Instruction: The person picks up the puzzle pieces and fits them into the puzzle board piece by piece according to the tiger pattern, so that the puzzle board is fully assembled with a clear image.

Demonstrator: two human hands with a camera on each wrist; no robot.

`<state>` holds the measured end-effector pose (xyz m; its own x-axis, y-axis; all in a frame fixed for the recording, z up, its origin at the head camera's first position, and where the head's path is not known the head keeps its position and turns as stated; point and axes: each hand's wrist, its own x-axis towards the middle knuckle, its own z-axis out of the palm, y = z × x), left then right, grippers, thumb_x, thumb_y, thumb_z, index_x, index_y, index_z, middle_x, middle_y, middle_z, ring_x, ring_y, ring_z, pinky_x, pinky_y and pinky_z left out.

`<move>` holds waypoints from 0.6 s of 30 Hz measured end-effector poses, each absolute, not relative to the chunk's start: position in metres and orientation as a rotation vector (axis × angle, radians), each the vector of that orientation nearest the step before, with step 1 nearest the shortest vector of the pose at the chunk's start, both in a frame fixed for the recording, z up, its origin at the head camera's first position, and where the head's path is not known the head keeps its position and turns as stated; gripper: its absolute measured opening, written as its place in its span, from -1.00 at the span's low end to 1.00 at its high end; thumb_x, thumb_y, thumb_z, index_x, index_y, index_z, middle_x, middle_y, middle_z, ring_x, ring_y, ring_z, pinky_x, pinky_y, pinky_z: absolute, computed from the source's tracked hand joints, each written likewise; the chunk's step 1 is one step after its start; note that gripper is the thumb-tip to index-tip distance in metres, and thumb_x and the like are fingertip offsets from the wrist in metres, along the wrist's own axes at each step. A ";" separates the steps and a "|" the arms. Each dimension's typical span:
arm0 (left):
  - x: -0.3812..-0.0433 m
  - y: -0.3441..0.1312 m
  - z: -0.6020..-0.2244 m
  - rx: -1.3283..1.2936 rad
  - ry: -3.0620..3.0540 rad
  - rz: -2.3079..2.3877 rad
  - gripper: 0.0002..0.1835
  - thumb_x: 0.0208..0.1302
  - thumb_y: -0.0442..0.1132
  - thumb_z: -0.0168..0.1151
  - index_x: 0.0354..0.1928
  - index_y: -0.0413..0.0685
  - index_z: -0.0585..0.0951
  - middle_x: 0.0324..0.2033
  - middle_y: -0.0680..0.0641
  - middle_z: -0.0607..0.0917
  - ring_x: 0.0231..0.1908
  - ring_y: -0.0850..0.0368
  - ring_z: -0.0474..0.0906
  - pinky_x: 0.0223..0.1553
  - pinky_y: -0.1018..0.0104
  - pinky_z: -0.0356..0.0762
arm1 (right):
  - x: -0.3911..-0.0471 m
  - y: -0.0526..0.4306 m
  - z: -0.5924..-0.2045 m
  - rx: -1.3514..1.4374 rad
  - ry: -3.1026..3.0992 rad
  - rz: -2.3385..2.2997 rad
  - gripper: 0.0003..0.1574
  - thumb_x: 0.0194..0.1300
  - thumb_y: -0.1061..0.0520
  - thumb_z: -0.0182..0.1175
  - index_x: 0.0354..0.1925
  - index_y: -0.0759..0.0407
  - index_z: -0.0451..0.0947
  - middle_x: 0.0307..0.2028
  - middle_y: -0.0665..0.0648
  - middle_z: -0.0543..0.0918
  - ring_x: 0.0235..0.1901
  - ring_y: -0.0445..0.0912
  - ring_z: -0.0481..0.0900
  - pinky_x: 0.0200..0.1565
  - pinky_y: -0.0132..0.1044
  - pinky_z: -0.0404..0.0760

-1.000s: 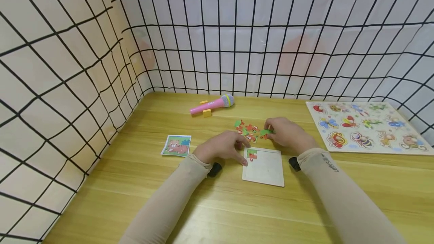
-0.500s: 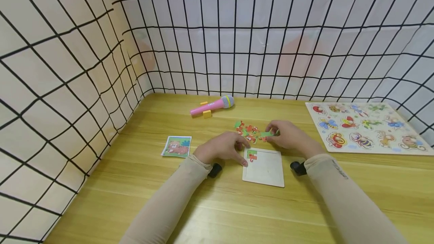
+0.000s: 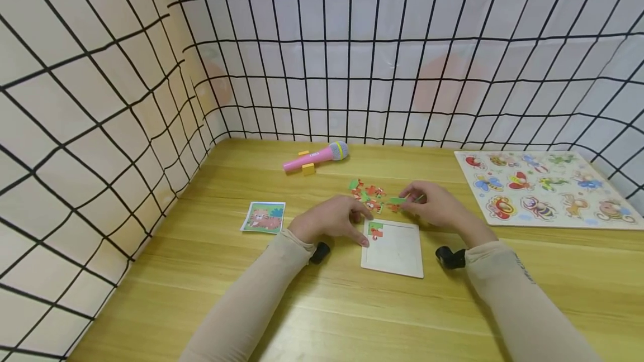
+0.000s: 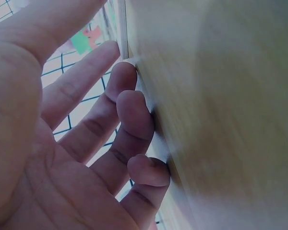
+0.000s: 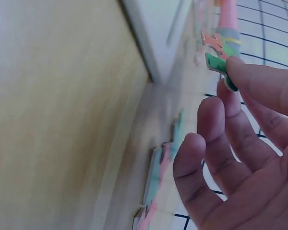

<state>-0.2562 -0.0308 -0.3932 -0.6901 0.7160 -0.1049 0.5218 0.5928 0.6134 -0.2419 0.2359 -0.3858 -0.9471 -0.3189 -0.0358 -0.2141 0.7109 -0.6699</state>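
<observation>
My right hand [image 3: 431,205] pinches a green and red jigsaw piece [image 5: 216,62] between thumb and fingertip, tilted and raised, to the right of the loose pieces. Several jigsaw pieces [image 3: 371,191] lie in a pile behind the puzzle board. The square pale wooden puzzle board [image 3: 394,256] has a thin raised rim and a green and red piece [image 3: 375,230] in its upper-left corner. Beside that corner, my left hand [image 3: 332,218] touches the board's left edge with thumb and index finger. In the left wrist view, its other fingers [image 4: 134,115] bend loosely against the table.
A picture card [image 3: 263,217] lies left of the left hand. Farther back is a pink toy microphone [image 3: 314,157] with a yellow block [image 3: 308,169] against it. At the right lies a large insect puzzle board [image 3: 548,189]. Black wire grid [image 3: 352,60] encloses the table's back and sides.
My right hand has moved slightly right and toward me, lifting and tilting the pinched jigsaw piece off the others. The left hand stays at the board.
</observation>
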 end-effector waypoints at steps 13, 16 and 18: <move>-0.255 -0.029 -0.395 0.971 2.488 0.791 -0.38 -0.02 -0.02 0.64 0.12 -0.01 0.69 -0.16 0.10 0.64 -0.11 0.21 0.51 0.00 0.36 0.46 | -0.212 0.242 -0.384 -0.313 2.549 -1.226 -0.62 0.37 0.07 0.32 0.04 0.28 0.63 -0.23 0.13 0.68 -0.30 0.01 0.58 -0.31 -0.16 0.58; -0.255 -0.030 -0.394 0.970 2.487 0.795 -0.38 -0.02 -0.02 0.64 0.12 0.00 0.69 -0.14 0.09 0.64 -0.10 0.21 0.51 0.01 0.35 0.46 | -0.211 0.242 -0.387 -0.312 2.529 -1.239 -0.62 0.37 0.08 0.32 0.04 0.29 0.63 -0.24 0.12 0.68 -0.31 0.00 0.57 -0.33 -0.19 0.57; -0.255 -0.030 -0.393 0.973 2.485 0.797 -0.38 -0.03 -0.02 0.64 0.12 0.01 0.69 -0.13 0.10 0.65 -0.09 0.22 0.52 0.02 0.35 0.46 | -0.210 0.242 -0.388 -0.314 2.528 -1.233 -0.63 0.37 0.09 0.33 0.03 0.29 0.63 -0.26 0.12 0.68 -0.33 0.00 0.55 -0.35 -0.20 0.55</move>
